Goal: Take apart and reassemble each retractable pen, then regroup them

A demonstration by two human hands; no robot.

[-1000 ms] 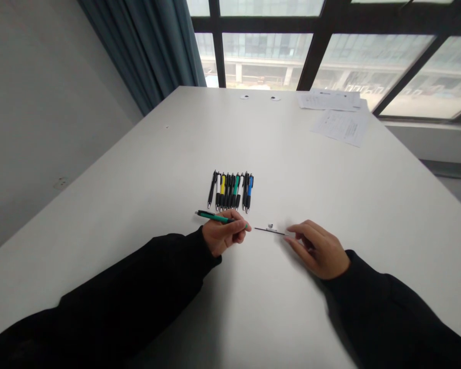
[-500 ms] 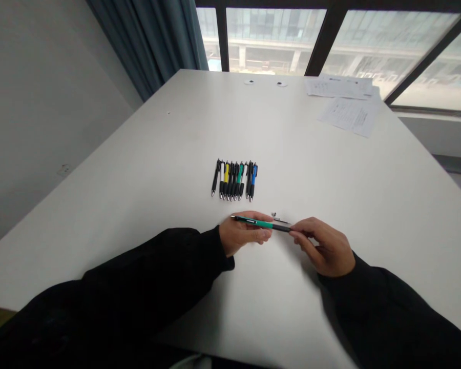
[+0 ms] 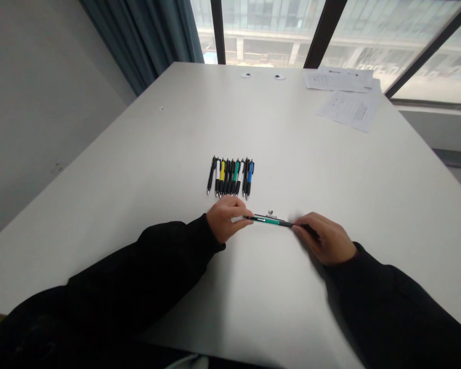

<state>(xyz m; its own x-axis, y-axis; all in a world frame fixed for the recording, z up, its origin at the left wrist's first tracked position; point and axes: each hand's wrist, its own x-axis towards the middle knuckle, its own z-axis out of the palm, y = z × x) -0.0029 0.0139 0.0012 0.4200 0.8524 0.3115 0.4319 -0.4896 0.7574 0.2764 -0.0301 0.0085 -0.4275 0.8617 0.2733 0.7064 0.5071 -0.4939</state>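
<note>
A green and black pen [image 3: 271, 221] is held roughly level between my two hands. My left hand [image 3: 229, 218] pinches its left end, and my right hand [image 3: 325, 237] grips its dark right end between thumb and fingers. Just behind the pen, a thin dark refill-like piece [image 3: 262, 216] and a small metallic part [image 3: 270, 212] lie on the white table [image 3: 138, 174]. Beyond my left hand is a row of several pens, among them a yellow one [image 3: 222, 171], a green one [image 3: 235, 171] and a blue one [image 3: 250, 174].
Printed papers [image 3: 348, 105] lie at the table's back right. Two small white oval items [image 3: 246, 76] are near the back edge, below the window. A blue curtain [image 3: 149, 41] hangs at the back left.
My left hand has shifted from around the pen's middle to its left end, fingers now pinching. The view has tilted slightly downward. My right hand keeps its grip on the right end.
</note>
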